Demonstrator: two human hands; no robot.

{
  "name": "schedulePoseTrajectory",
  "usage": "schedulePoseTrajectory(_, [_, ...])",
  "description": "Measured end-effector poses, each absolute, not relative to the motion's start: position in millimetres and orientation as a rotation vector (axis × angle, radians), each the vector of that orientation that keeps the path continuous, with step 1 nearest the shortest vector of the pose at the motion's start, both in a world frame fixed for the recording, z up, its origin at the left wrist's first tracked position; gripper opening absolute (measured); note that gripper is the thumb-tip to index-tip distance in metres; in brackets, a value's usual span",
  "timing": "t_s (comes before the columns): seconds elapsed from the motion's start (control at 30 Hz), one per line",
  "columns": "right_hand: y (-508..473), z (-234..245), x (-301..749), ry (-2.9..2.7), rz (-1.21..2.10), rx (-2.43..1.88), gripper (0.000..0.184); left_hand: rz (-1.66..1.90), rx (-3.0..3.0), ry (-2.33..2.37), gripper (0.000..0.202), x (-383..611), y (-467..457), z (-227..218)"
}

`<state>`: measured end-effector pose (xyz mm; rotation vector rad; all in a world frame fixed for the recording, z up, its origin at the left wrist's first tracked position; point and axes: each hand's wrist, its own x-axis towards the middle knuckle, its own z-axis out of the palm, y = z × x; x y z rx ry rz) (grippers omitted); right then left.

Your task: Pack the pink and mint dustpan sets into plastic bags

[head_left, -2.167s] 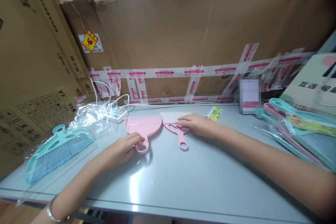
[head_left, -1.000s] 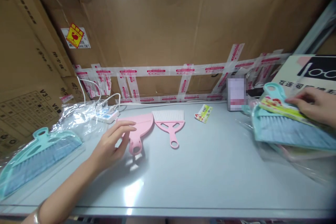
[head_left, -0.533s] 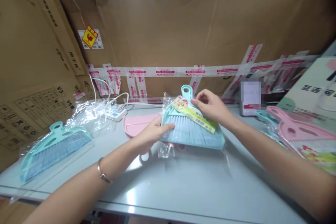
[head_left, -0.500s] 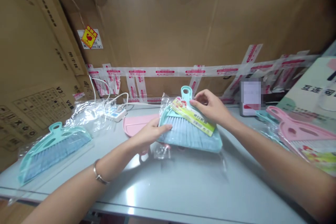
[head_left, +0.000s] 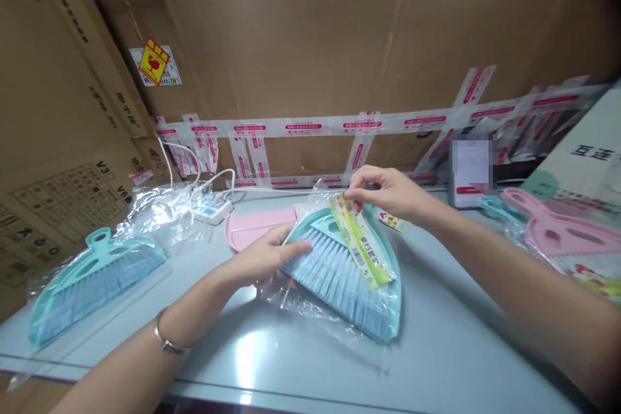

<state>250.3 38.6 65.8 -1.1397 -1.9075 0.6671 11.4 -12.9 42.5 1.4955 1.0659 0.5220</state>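
Observation:
My left hand (head_left: 274, 249) grips the left edge of a mint-green dustpan (head_left: 396, 272), thumb on top. Nested in it is a brush with pale blue bristles (head_left: 334, 265), and clear plastic wrapping (head_left: 310, 301) hangs around the set. My right hand (head_left: 388, 193) is closed in a pinch on the upper end of a yellow-green label card (head_left: 361, 242), which lies slanted over the bristles. The set's handle is hidden behind that hand. Another piece of printed card (head_left: 391, 221) shows under the right wrist. Beneath my left hand lies a pink dustpan (head_left: 257, 226), partly covered.
At left lies another wrapped mint dustpan set (head_left: 99, 284). A white power strip (head_left: 213, 209) with cables and crumpled plastic (head_left: 155, 210) sit behind it. Pink sets (head_left: 557, 229) and a phone-like device (head_left: 473, 171) stand at right. A large cardboard box (head_left: 291, 45) walls the back.
The mint set has turned, its handle end swinging right and its bristle edge tilting down to the right. The label card has turned steeper, with my right fingers now at its upper end.

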Motion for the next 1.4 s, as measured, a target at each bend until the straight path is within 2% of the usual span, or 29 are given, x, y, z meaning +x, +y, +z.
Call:
schedulePoseTrajectory(0.1, [47.5, 71.2, 271.8, -1.698, 0.783, -1.221, 0.04, 0.495, 1.506, 1.054, 0.034, 10.1, -13.7, 45.3])
schedulePoseTrajectory(0.23, [61.9, 70.9, 335.7, -1.399, 0.494, -1.531, 0.025, 0.475, 1.52, 1.063, 0.034, 6.5, -14.3, 51.6])
schedulePoseTrajectory(0.3, [65.8, 61.4, 369.6, -1.362, 0.454, -1.696, 0.02, 0.471, 1.524, 1.072, 0.038, 1.9, -13.1, 55.8])
schedulePoseTrajectory(0.4, [64.8, 41.4, 396.3, -1.413, 0.498, -1.811, 0.029, 0.44, 1.534, 1.068, 0.048, -6.3, -9.6, 61.5])
schedulePoseTrajectory(0.47, [60.9, 33.1, 391.9, -1.443, 0.477, -1.773, 0.034, 0.44, 1.554, 1.037, 0.048, -10.6, -6.9, 63.6])
schedulePoseTrajectory(0.57, [50.9, 35.1, 358.7, -1.526, 0.496, -1.587, 0.045, 0.483, 1.591, 0.983, 0.038, -14.1, -4.0, 64.1])
schedulePoseTrajectory(0.63, [41.0, 41.1, 328.8, -1.657, 0.662, -1.43, 0.052, 0.492, 1.586, 0.971, 0.031, -14.9, -3.5, 64.1])
schedulePoseTrajectory(0.73, [25.0, 45.8, 290.8, -1.725, 1.054, -1.22, 0.044, 0.555, 1.528, 0.968, 0.033, -14.3, -2.8, 65.1])
schedulePoseTrajectory(0.87, [15.3, 41.8, 272.0, -1.357, 1.251, -1.12, 0.044, 0.882, 1.344, 0.916, 0.041, -13.0, 5.0, 65.0])
schedulePoseTrajectory(0.97, [17.5, 37.6, 273.4, -1.111, 1.235, -1.098, 0.045, 1.42, 1.187, 1.026, 0.032, -14.9, 13.0, 61.6])
schedulePoseTrajectory(1.03, [19.1, 35.6, 274.4, -1.001, 1.215, -1.091, 0.045, 1.81, 1.247, 1.124, 0.022, -16.8, 14.8, 59.2])
schedulePoseTrajectory(1.07, [19.3, 34.9, 274.1, -0.959, 1.207, -1.088, 0.045, 1.895, 1.34, 1.162, 0.021, -17.4, 14.3, 58.2])
schedulePoseTrajectory(1.13, [18.3, 33.8, 272.1, -0.902, 1.202, -1.088, 0.045, 1.747, 1.548, 1.216, 0.023, -17.0, 11.7, 56.6])
schedulePoseTrajectory(1.27, [13.8, 31.6, 265.8, -0.899, 1.242, -1.082, 0.043, 1.125, 1.588, 1.233, 0.023, -13.4, 8.6, 52.6])
schedulePoseTrajectory(1.4, [10.6, 29.2, 261.0, -0.861, 1.253, -1.1, 0.037, 1.046, 1.469, 1.041, 0.026, -15.9, 11.2, 51.0])
